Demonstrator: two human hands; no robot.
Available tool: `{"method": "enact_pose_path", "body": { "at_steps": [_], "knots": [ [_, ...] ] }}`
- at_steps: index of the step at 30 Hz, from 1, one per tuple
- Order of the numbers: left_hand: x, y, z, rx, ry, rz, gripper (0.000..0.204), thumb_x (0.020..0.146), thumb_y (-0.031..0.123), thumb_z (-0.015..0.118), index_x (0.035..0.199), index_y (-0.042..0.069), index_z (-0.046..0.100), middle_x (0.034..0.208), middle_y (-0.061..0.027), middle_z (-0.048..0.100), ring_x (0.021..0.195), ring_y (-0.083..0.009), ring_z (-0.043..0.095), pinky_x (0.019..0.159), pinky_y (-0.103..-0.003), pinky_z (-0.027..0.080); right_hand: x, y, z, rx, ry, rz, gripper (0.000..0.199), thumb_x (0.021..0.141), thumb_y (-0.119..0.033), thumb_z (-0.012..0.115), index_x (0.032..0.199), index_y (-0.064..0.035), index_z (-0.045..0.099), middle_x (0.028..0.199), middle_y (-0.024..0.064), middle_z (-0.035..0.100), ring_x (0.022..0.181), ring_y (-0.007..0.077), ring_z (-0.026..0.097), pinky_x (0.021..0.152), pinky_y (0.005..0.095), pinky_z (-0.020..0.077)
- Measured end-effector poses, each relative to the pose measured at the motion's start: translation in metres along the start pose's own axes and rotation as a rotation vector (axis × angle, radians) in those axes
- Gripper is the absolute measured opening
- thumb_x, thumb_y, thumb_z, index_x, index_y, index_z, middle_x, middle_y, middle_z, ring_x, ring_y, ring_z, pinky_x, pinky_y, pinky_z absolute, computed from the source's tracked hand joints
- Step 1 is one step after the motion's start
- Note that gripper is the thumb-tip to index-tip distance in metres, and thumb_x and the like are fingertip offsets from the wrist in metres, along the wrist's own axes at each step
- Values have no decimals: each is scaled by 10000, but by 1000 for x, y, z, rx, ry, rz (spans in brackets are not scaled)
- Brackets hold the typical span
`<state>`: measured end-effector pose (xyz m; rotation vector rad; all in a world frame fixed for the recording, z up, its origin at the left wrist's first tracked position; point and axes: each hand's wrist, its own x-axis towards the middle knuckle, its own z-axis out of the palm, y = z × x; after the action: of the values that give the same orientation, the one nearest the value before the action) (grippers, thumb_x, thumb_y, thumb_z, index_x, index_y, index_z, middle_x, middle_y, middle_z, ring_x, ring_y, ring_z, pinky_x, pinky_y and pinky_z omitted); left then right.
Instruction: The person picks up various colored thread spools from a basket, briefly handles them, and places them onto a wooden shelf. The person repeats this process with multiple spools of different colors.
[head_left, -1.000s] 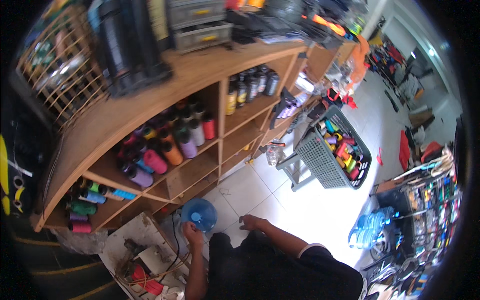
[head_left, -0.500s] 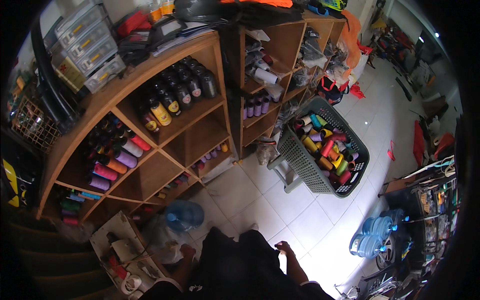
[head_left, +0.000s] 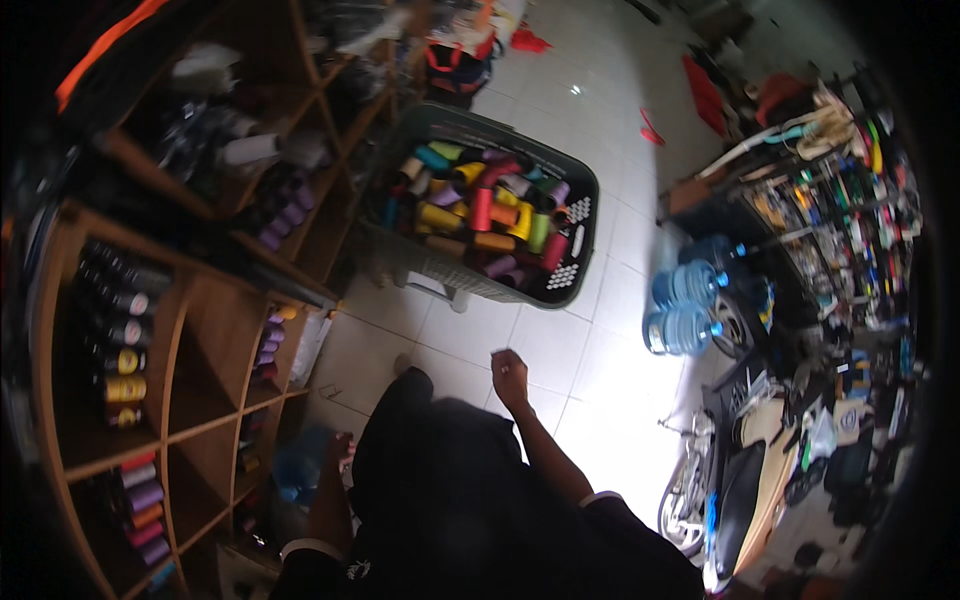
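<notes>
My right hand (head_left: 510,378) hangs over the tiled floor, its fingers curled in, and no thing shows in it. It is on the near side of a dark green-grey plastic basket (head_left: 585,185) and apart from it. Heaped in the basket are thread spools (head_left: 482,209) in red, yellow, purple, green and orange. My left hand (head_left: 343,452) is low on the left, close to a blue water bottle (head_left: 297,465) on the floor. Blur and shadow hide how its fingers lie. Whether it touches the bottle, I cannot tell.
Wooden shelving (head_left: 172,365) on the left holds dark bottles (head_left: 125,330) and more spools (head_left: 145,495). The basket rests on a light stool (head_left: 437,288). On the right are several large water bottles (head_left: 680,330), a motorbike (head_left: 740,500) and a cluttered rack (head_left: 800,220).
My view has swung right and moved forward, so the basket now sits nearer the middle and the shelves farther left. My right hand has swung forward and up.
</notes>
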<state>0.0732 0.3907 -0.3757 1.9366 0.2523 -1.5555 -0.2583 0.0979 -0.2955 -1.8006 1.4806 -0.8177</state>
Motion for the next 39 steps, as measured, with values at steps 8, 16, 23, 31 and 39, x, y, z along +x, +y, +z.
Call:
{"method": "enact_pose_path", "body": {
  "at_steps": [8,16,23,31,39],
  "knots": [
    [36,198,59,70,-90,384,213,880,242,582,1023,85,570,878,-35,589,798,-142,602,670,-290,475,140,-40,-20,10,274,-9,61,829,-42,567,876,-24,600,841,142,625,750,316,617,642,367,487],
    [-20,153,99,-90,-131,254,257,875,216,584,1099,92,561,1032,-56,604,895,-187,607,753,-339,480,279,-19,4,-247,65,-99,355,749,-71,632,1085,-14,534,1036,232,531,949,408,549,794,476,461],
    [-45,17,107,370,-13,197,169,893,215,570,936,53,591,832,-51,582,742,-134,561,671,-293,459,334,30,41,-309,-106,-94,498,715,-121,713,1154,-13,504,1091,226,550,961,402,567,827,456,478],
    [-16,-3,143,396,53,437,121,898,168,524,810,84,527,643,13,490,490,-95,423,429,-271,352,305,22,44,-77,-519,85,544,752,-347,699,1161,-15,559,986,168,645,957,354,617,871,410,478],
    [-83,163,216,-102,259,4,56,911,174,539,913,121,557,750,17,536,639,-67,515,536,-207,404,318,-24,30,-343,-837,7,481,737,-288,629,1149,-43,593,1194,200,523,1068,359,523,937,449,404]
  ]
}}
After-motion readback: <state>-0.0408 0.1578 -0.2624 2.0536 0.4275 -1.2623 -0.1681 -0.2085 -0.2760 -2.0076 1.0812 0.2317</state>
